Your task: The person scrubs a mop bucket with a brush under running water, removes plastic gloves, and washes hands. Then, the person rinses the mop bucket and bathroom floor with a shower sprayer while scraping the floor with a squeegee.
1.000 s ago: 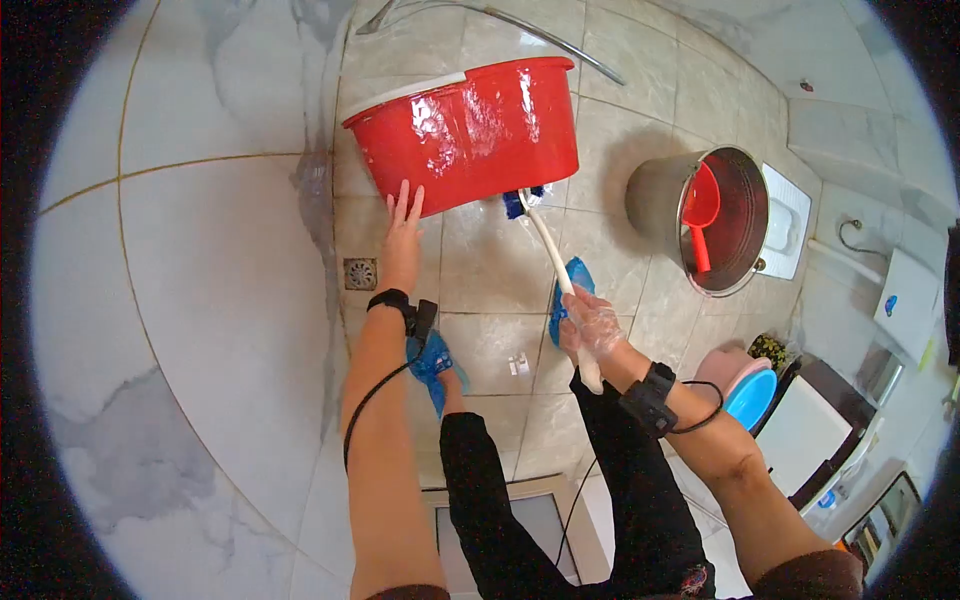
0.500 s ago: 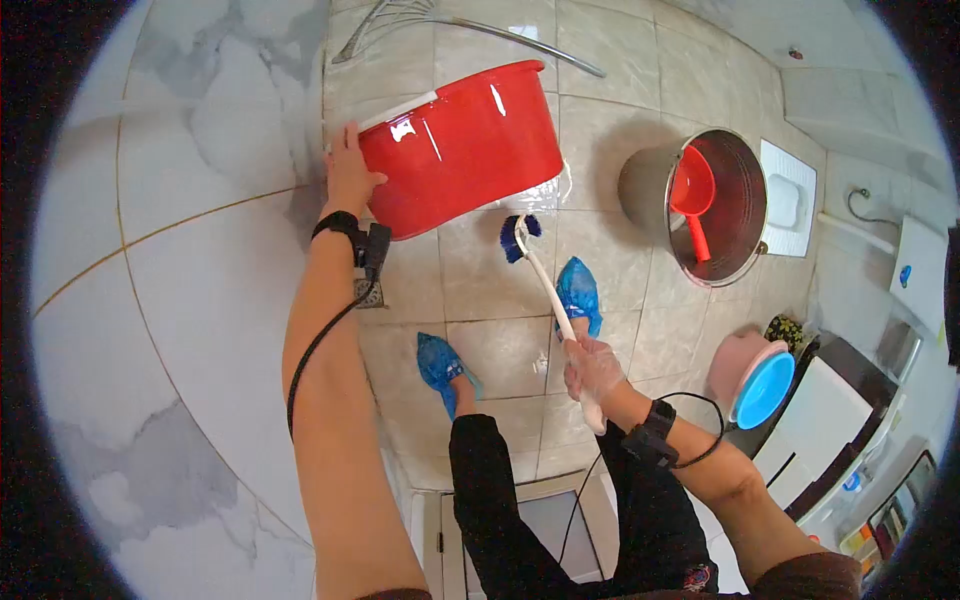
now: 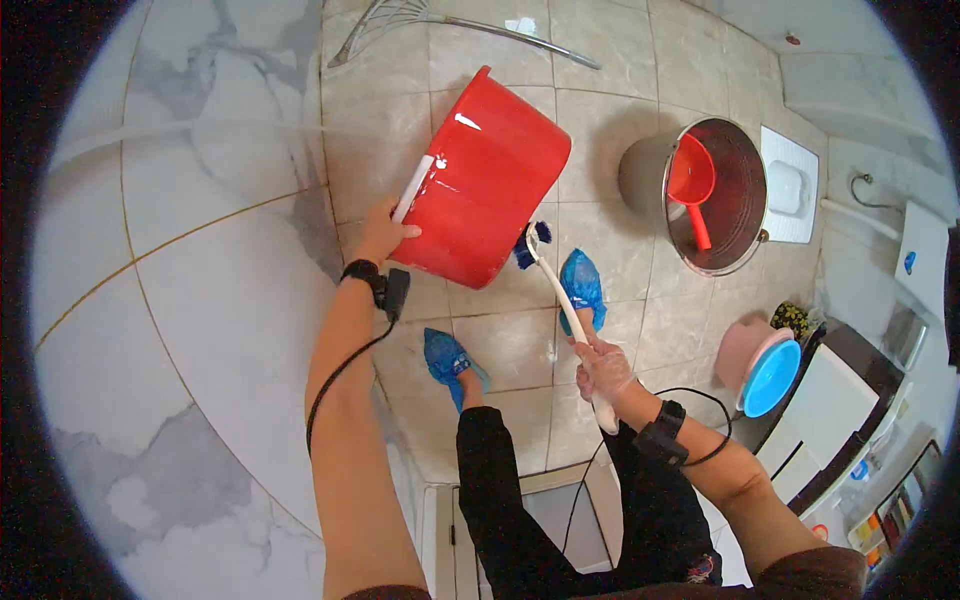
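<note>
A red tub [image 3: 490, 180] lies tilted on its side on the tiled floor, its outer wall wet and shiny. My left hand [image 3: 383, 232] is closed on the tub's rim near its white handle [image 3: 413, 188]. In my gloved right hand [image 3: 604, 370] is the white handle of a scrub brush [image 3: 563, 297]. The brush's blue bristles [image 3: 524, 246] are at the tub's lower right edge; whether they touch it I cannot tell.
A metal bucket [image 3: 645, 172] holding a red dipper [image 3: 692, 172] stands right of the tub, before a squat toilet [image 3: 790, 185]. A metal rake-like tool [image 3: 500, 33] lies behind. Pink [image 3: 742, 350] and blue basins [image 3: 771, 378] sit at right.
The red tub has turned, its handle side swinging toward me. My left hand has moved from its wall to the rim by the handle. The brush has shifted slightly right and down.
</note>
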Demonstrator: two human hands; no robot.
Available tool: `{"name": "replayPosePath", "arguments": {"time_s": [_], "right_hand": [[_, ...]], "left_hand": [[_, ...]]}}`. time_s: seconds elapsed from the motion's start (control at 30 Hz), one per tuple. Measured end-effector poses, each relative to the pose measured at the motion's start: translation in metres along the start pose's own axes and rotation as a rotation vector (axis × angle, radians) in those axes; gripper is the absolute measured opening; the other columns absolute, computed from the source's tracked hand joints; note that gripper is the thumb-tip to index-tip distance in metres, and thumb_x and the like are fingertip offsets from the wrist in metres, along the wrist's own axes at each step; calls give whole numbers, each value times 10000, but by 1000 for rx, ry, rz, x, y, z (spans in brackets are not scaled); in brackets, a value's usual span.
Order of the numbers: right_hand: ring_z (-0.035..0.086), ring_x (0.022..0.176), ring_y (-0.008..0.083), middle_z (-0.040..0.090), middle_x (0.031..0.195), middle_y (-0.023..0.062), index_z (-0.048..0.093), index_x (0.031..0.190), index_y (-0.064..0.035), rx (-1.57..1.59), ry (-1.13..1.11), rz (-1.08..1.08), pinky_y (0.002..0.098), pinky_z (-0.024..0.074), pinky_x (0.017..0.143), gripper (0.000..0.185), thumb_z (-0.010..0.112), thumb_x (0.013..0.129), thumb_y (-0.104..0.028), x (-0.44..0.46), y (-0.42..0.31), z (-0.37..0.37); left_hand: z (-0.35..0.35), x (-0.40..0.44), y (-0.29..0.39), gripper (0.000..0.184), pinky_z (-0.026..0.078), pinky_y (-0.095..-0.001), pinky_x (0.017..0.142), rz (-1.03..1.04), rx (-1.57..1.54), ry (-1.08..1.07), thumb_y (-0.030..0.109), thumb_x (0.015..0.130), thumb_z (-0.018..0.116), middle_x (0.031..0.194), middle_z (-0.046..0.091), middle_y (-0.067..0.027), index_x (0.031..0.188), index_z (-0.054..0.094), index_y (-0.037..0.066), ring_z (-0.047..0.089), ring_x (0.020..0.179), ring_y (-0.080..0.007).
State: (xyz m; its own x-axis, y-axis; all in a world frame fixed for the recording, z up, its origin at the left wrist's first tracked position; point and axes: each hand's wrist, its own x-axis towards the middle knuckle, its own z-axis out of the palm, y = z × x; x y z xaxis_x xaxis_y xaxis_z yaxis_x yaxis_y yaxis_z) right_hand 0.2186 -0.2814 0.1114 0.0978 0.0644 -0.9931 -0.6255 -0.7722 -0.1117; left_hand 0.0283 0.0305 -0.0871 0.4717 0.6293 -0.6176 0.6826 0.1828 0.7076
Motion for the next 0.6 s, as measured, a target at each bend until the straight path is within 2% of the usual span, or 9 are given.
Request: {"name": "replayPosePath", "arguments": {"time_s": [0.1,0.2,0.3,0.43,0.5,0.6], "right_hand": [[373,327,120,393,444,20,512,995,-77,-29,-25,-50,259,313,311,207,477,855,-225,-6,-3,-4],[369,327,117,387,445,15,506,973,-79,20,28,10,260,313,307,198,484,849,-231,-7,4,-13],[375,334,107,379,446,5,506,948,-79,-20,90,-12,263,313,304,190,489,838,-232,-13,4,-13],[381,350,94,392,475,1,504,961,-65,-100,81,-121,249,319,305,202,502,817,-206,-13,3,-15],[383,357,92,411,497,6,502,983,-49,-103,67,-186,244,326,308,223,511,802,-179,-17,-1,-16],[430,373,101,454,512,24,461,1062,-1,-228,77,-309,230,359,341,322,504,819,-208,-24,-17,-9]], "left_hand": [[0,-39,64,464,425,-345,733,46,152,162,8,553,711,886,582,-178,979,526,-10,561,802,-277],[3,-58,68,463,415,-367,771,41,204,231,31,643,665,1001,557,-196,1068,489,-16,530,914,-323],[6,-78,65,404,402,-384,733,262,441,551,-33,616,624,904,523,-191,989,470,-10,500,858,-365],[14,-71,65,334,380,-407,761,182,729,593,-57,616,568,935,463,-195,919,443,9,450,923,-358],[18,-69,59,317,356,-438,798,162,776,560,-38,656,544,950,465,-195,951,441,14,451,934,-352],[24,-70,45,273,346,-452,817,167,829,566,-21,700,508,976,462,-190,962,442,19,454,942,-347]]}}
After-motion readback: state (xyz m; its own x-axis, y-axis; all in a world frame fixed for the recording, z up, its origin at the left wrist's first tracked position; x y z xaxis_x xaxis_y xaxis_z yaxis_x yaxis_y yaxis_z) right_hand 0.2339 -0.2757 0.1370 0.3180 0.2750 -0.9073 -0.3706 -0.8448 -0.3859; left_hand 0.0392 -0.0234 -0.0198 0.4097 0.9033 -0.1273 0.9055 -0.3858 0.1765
